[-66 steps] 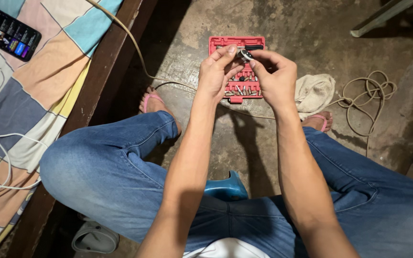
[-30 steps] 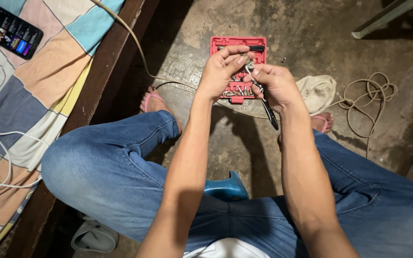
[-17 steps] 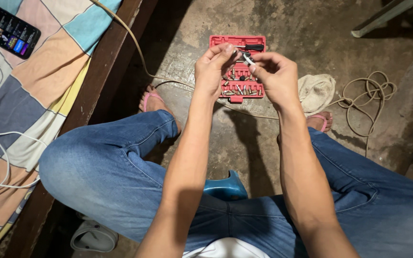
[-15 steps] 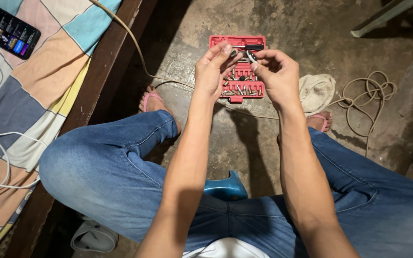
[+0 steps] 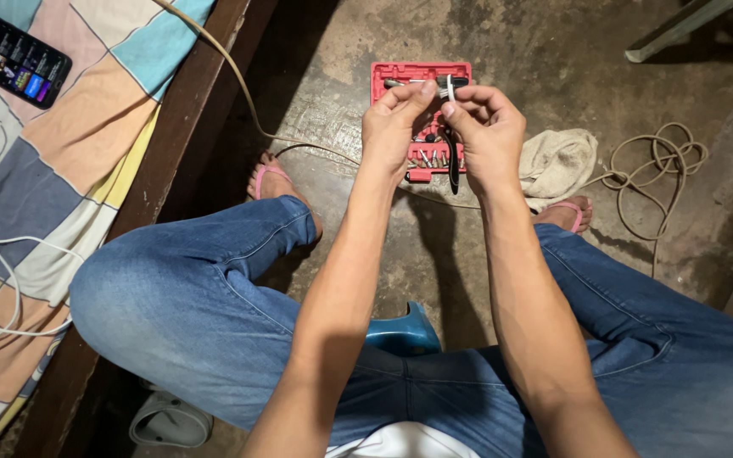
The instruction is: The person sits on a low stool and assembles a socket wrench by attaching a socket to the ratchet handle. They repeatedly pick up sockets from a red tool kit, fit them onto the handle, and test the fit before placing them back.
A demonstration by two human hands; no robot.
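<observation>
Bare concrete floor (image 5: 417, 254) between the knees gives passage. Red bit case (image 5: 400, 75) blocks far centre; rag (image 5: 563, 157) and rope coil (image 5: 663, 170) crowd the right.

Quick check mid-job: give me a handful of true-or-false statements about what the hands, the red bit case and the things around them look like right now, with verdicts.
1. Both hands meet over the open red plastic bit case. True.
2. The right hand pinches a slim black-handled ratchet tool with a metal head, its handle hanging downward. True.
3. The left hand rests flat on the blue-jeaned knee. False: it is raised, fingertips at the tool's head.
4. The dark smartphone lies on the concrete floor. False: it lies on the patchwork blanket.
5. A beige crumpled cloth lies right of the case. True.
6. The case is closed. False: it is open, with metal bits showing.
</observation>
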